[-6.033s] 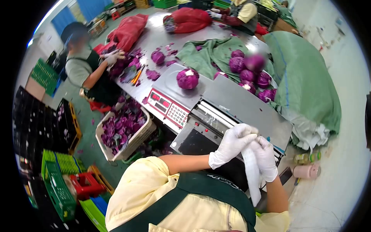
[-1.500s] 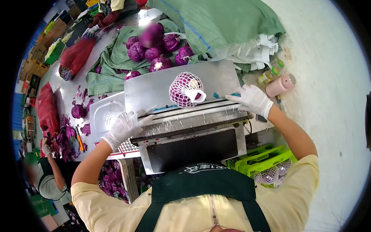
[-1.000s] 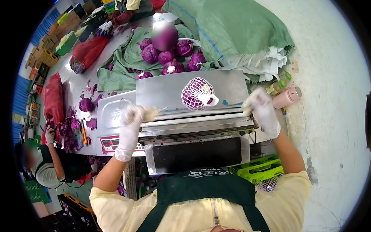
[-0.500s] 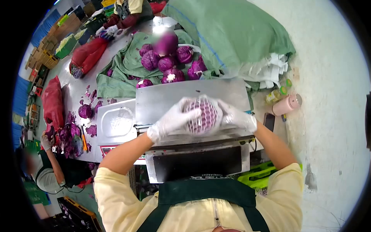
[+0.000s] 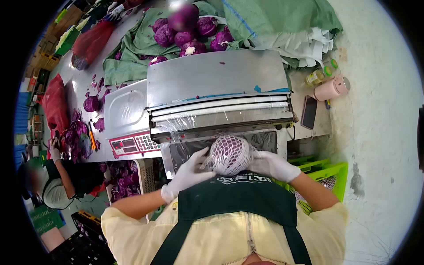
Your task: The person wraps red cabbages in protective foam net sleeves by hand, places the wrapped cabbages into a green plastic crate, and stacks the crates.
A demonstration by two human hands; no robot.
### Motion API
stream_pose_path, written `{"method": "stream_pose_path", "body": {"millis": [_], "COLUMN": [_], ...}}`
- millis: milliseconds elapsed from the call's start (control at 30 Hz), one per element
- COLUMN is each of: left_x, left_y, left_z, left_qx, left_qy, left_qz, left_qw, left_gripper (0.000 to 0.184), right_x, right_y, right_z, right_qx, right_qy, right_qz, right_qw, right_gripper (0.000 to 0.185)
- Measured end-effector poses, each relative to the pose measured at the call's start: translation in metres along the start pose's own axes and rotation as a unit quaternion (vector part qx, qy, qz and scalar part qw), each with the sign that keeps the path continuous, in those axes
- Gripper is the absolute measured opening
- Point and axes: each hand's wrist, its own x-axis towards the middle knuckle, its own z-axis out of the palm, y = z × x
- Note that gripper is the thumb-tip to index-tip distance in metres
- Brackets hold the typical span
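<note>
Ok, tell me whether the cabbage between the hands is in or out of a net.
In: a white net covers the visible side of the cabbage, with purple showing through the mesh.

Plastic mesh, smooth metal plate

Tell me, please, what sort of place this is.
Most likely a vegetable-packing workroom: loose red cabbages lie heaped on a green cloth, a digital scale stands beside a film-wrapping machine, and in front is a netted cabbage.

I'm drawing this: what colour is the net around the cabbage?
The net is white; head view shows it.
</note>
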Motion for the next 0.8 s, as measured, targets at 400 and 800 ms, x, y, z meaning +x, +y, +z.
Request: {"method": "stream_pose_path", "body": {"millis": [400, 800], "left_x": [-0.047, 0.009], "left_y": [-0.020, -0.174], "left_z": [0.013, 0.044], "left_qx": [-0.315, -0.136], "left_qy": [0.293, -0.141], "left_qz": [-0.202, -0.130], "left_qw": [0.880, 0.972], "left_gripper": [0.036, 0.024], "right_x": [-0.012, 0.131], "right_y": [0.034, 0.124], "right_z": [-0.038, -0.063], "right_qx": [-0.115, -0.751], "right_qy": [0.178, -0.062], "right_qz": [-0.138, -0.219], "right_qw": [0.967, 0.619], "right_gripper": [0.027, 0.028]}}
